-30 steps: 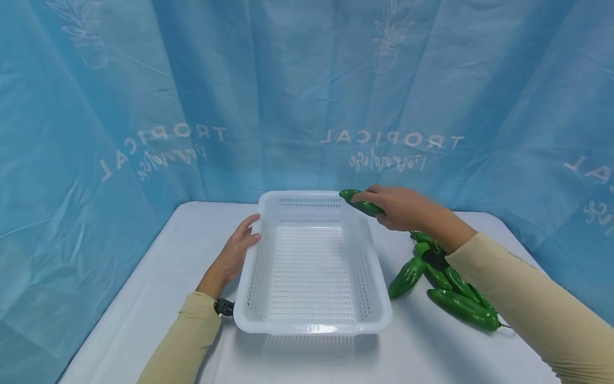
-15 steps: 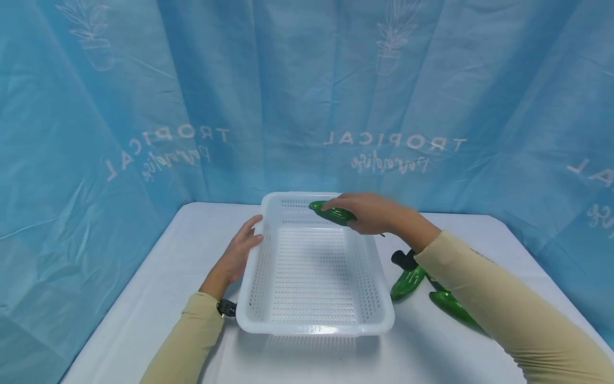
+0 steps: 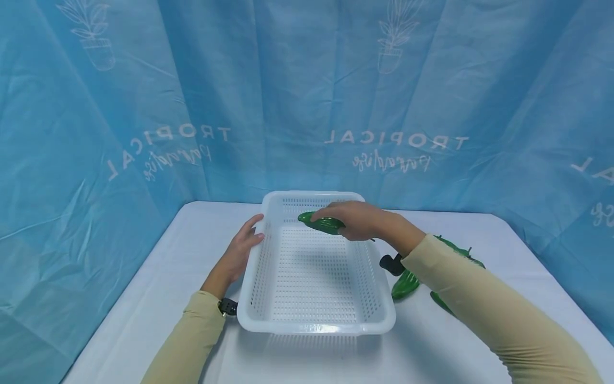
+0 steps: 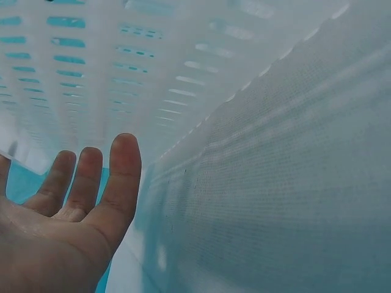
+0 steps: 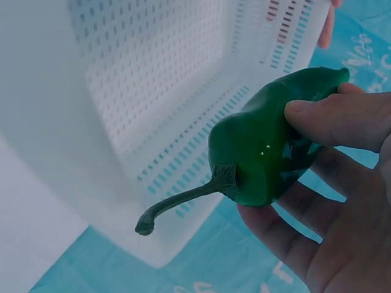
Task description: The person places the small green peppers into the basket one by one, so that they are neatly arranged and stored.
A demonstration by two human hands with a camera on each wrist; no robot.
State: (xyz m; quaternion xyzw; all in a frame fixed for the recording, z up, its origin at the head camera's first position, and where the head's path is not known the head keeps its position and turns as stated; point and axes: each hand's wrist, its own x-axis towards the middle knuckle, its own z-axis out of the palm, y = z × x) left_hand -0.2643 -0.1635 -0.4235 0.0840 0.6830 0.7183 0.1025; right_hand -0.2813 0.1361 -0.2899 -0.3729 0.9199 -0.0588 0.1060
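Observation:
A glossy green pepper [image 5: 269,143] with a long curved stem is held in my right hand [image 3: 362,220], the thumb on one side and the fingers round the other. In the head view it hangs over the back part of a white perforated plastic basket [image 3: 314,328], tip pointing left. My left hand [image 3: 237,250] is at the basket's left side, fingertips at the rim. The left wrist view shows its fingers [image 4: 122,177] extended and relaxed beside the slotted wall. No pepper is visible inside the basket.
More green peppers [image 3: 405,285] lie on the white-covered table [image 3: 288,362] right of the basket, partly hidden by the right sleeve [image 3: 484,298]. A blue printed curtain [image 3: 297,106] stands behind and at both sides.
My right hand has carried the pepper leftward and slightly down, from the basket's back right corner to over its inside. My left hand and the basket have stayed nearly in place.

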